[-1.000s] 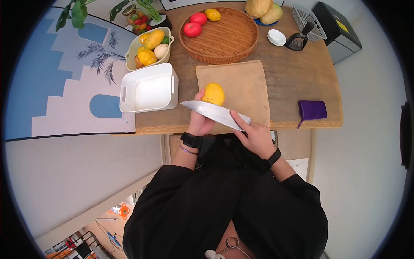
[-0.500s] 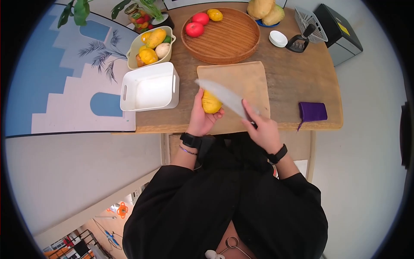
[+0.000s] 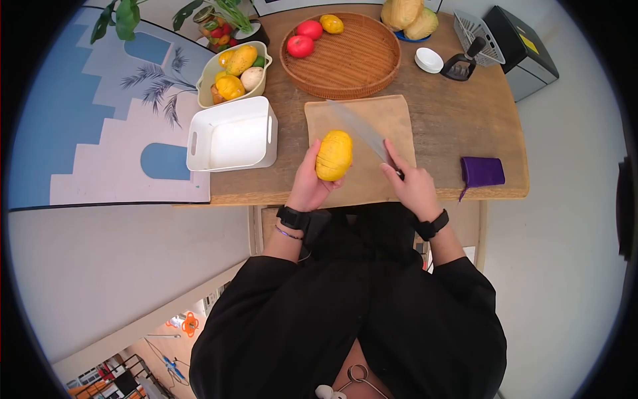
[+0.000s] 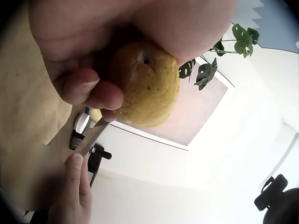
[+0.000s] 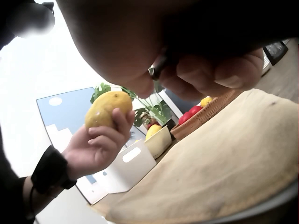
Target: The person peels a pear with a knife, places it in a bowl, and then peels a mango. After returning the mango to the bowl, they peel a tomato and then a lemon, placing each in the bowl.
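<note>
My left hand (image 3: 311, 185) grips a yellow mango (image 3: 334, 155) over the near left part of a tan cutting board (image 3: 382, 169). Thin cut lines run across the mango's face in the head view. The left wrist view has the dimpled end of the mango (image 4: 152, 86), with curled fingertips along its side. In my right hand (image 3: 416, 189) is a large kitchen knife (image 3: 365, 131) by its dark handle; its blade points up and left over the board, apart from the mango. The right wrist view shows the curled fingers (image 5: 201, 77), with the blade out of sight.
A white bin (image 3: 232, 136) stands left of the board, with a fruit-filled cream basket (image 3: 201, 90) behind it. Beyond the board is a round wicker tray (image 3: 345, 60) holding red and yellow produce. A purple pouch (image 3: 483, 171) lies right; a white bowl (image 3: 428, 60) sits at the back.
The knife has swung from across the mango's near side to up and right, apart from it. My left hand has turned the mango, and more of its scored face shows.
</note>
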Tool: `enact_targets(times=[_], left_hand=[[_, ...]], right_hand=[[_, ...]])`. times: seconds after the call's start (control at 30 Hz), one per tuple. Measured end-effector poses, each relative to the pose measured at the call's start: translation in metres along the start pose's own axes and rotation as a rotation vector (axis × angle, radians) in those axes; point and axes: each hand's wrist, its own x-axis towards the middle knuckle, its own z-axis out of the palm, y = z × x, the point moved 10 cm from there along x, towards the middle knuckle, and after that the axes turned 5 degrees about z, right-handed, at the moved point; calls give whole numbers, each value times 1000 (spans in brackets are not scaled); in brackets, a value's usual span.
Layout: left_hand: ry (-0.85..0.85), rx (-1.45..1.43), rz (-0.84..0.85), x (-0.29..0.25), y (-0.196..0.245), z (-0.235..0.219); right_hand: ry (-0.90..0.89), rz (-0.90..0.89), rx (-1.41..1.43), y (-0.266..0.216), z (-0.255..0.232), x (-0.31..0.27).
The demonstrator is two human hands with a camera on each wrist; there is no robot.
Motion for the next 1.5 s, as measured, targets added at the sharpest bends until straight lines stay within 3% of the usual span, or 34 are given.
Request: enact_targets(times=[0.07,0.13,0.2,0.27,0.3,0.33,0.37,0.43,0.53,0.57,0.6,0.63,0.7,0.83,0.97,1.03,1.1,1.13,1.23,1.4,1.47,1.5], left_hand=[[112,-13,-37,-2,-3,-1],[75,-27,-18,1,-4,-7],[31,-40,-9,7,-9,-15],[-91,-164,12,11,-12,-15],[-93,-164,9,11,-12,-7],[61,-149,20,12,-13,-11],[216,-132,33,11,-13,-20],[150,-110,59,12,-10,-14],[232,-105,54,10,-12,-27],[121,-105,70,11,-12,-29],[8,-105,85,9,-7,-18],[6,-105,84,7,-5,-17],[-34,-69,1,0,-7,-6],[38,-22,14,-6,2,6],[-28,-61,-21,0,-6,-3],[-38,-99,-13,7,-12,-13],[-13,-290,-24,12,-18,-21],[237,-107,-22,8,-21,-29],[117,-147,-6,12,-19,-25],[216,-159,-24,6,-21,-30],[-152,-234,-36,7,-19,-16],[-152,-233,-35,5,-17,-12]], right_hand=[[8,11,34,3,-5,1],[12,29,67,3,-6,-4],[100,-164,106,-20,-15,-19],[48,-211,13,-32,-9,-32],[-5,-262,-79,-41,-1,-38],[63,-366,-74,-52,-2,-44],[65,-364,-73,-52,1,-46],[41,-387,-175,-53,10,-48],[64,-327,-167,-45,6,-40],[64,-327,-166,-45,3,-36],[10,-217,-111,-36,1,-27],[-42,-105,-56,-25,2,-20],[-6,-92,-14,-10,0,-6],[4,-9,36,6,-4,2],[77,-125,150,-14,-10,-17],[-25,-146,46,-27,-1,-28],[10,-218,-10,-33,3,-37],[-6,-273,-42,-39,6,-41],[-14,-359,-103,-45,14,-46],[9,-423,-49,-41,19,-39],[-104,-147,35,-13,21,-22],[-103,-147,35,-9,19,-15]])
